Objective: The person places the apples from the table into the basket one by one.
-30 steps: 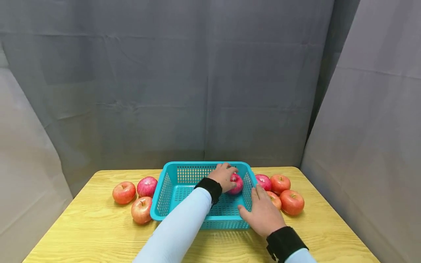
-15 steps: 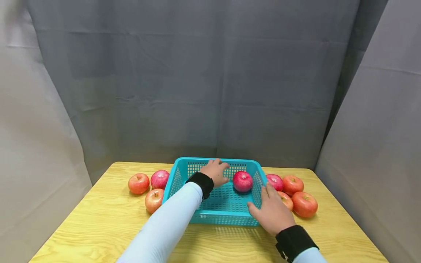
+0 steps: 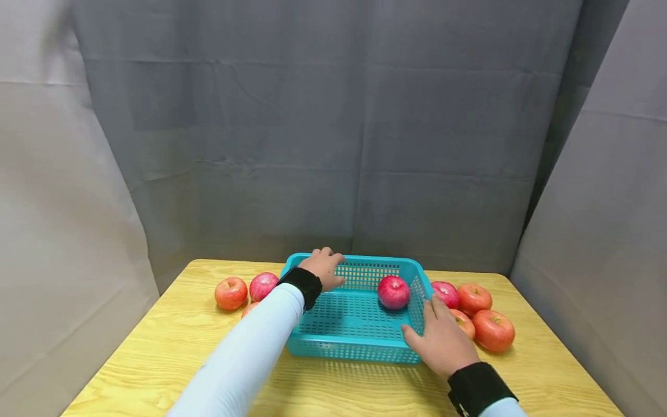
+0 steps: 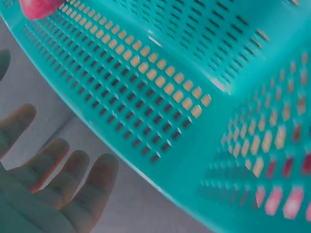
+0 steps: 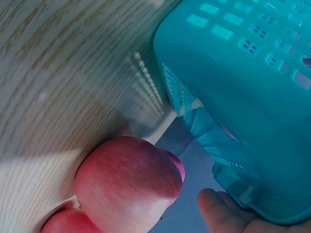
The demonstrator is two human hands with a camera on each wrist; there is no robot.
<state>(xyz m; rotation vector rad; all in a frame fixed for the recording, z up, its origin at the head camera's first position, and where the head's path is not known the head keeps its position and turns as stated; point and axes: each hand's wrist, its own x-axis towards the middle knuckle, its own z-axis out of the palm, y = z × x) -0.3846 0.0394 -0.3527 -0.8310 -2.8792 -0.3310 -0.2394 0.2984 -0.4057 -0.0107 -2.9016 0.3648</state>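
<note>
Grey curtain behind; yellow bench (image 3: 156, 359). Teal basket (image 3: 359, 347) mid-bench, one red apple (image 3: 393, 292) inside at right. My left hand (image 3: 324, 267): fingers relaxed over the far rim. My right hand (image 3: 443, 341): fingers straight against the right wall. Basket probably light, slightly flexible; best gripped by its rims.
</note>
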